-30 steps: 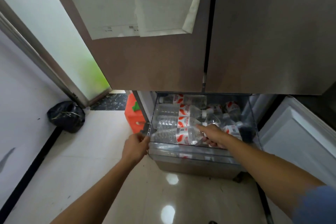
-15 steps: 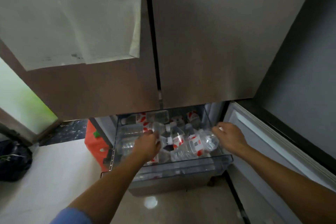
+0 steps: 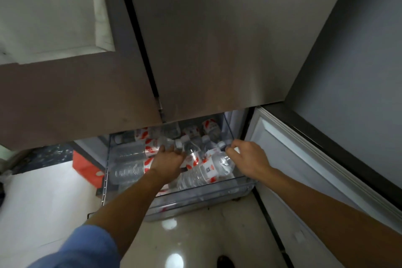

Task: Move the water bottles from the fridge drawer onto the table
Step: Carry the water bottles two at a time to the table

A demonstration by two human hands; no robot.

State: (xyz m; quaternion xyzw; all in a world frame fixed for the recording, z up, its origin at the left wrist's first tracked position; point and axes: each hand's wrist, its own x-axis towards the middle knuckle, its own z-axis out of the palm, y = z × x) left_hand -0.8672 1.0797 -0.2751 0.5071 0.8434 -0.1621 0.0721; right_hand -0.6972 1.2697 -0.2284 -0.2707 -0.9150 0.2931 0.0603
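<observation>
Drawer (image 3: 195, 199) out at 6 o'clock of fridge doors (image 3: 217, 50), bottles (image 3: 128, 171) lying inside. Left hand (image 3: 167, 159) down among bottles, fingers (image 3: 165, 149) curled; grasp unclear. Right hand (image 3: 248, 156) at 3 o'clock of left hand, fingers (image 3: 231, 150) curled over front bottle (image 3: 208, 169); cannot tell if grasping.

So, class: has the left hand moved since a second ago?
Yes. The left hand went from the front-left corner of the drawer inward, onto the bottles.
</observation>
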